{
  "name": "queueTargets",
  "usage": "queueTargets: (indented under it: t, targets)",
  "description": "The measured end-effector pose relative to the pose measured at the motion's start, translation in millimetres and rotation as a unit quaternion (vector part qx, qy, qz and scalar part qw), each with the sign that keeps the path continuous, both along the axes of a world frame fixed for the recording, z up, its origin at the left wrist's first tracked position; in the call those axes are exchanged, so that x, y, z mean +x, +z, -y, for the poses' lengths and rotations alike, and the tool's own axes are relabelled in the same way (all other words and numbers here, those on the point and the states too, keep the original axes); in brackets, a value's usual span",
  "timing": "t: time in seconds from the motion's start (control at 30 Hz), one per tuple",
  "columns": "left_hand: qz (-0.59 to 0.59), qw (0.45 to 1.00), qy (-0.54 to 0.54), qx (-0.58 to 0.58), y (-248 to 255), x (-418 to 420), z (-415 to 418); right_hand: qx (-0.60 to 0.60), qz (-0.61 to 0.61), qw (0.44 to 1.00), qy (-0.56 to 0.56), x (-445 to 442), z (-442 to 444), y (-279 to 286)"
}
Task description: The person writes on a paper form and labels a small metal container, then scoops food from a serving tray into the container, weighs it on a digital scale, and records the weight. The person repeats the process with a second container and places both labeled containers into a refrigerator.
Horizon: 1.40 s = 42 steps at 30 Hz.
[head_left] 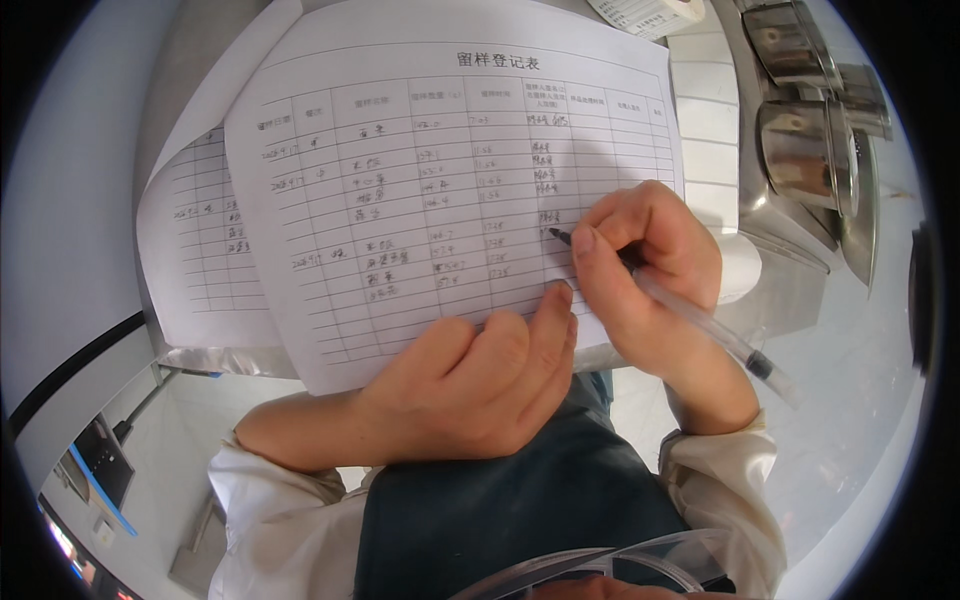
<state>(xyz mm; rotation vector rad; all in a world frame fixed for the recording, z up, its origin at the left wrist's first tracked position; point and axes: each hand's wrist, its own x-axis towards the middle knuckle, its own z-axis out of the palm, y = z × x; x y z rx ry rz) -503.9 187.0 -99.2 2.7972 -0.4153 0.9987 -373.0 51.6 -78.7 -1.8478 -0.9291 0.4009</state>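
Note:
A printed paper form [420, 172] with a ruled table lies before me, its rows partly filled with handwriting. My right hand [652, 262] holds a clear-barrelled pen [694, 315], its dark tip at a cell in a right-hand column, touching or just above the paper. Across the form's lower right part lies my left hand [480, 375], back upward and fingers bent, one fingertip on the sheet just below the pen. Its thumb is hidden, so I cannot tell whether it grips the sheet or only rests on it. The form's lower left corner overhangs the table edge.
Another filled sheet [202, 255] lies beneath, with a curled page [232, 67] above it. A strip of blank labels [701, 142] runs along the right, near a printed label roll [649, 11]. Steel containers [806, 154] stand farther right on the metal table [255, 362].

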Motion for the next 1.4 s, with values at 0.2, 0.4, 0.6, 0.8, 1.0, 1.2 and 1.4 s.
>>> queueTargets:
  t: [0.2,0.4,0.6,0.8,1.0,1.2,1.4]
  targets:
    - [0.01,1.0,0.008,0.002,-1.3,1.0,0.9,-0.052,0.173,0.98,0.083,5.0,-6.5,11.5]
    - [0.001,1.0,0.005,-0.001,0.1,1.7,0.8,0.087,-0.167,0.982,-0.024,-3.9,-2.1,-3.2]
    - [0.002,1.0,0.007,-0.01,0.2,1.5,1.8,0.012,0.031,0.999,0.022,5.2,0.2,0.1]
    - [-0.003,1.0,0.001,-0.011,0.0,1.6,1.9,0.008,0.064,0.998,0.024,6.0,0.8,-0.5]
    - [0.0,1.0,0.0,-0.007,-0.7,2.1,1.1,0.026,-0.034,0.999,-0.024,-0.4,0.6,0.0]
    - [-0.003,1.0,-0.003,-0.016,-0.2,1.8,1.8,0.069,-0.089,0.994,-0.019,0.5,0.7,-2.4]
    - [-0.009,1.0,-0.008,-0.015,0.7,1.6,0.9,0.033,-0.011,0.999,-0.039,-0.4,1.5,-1.8]
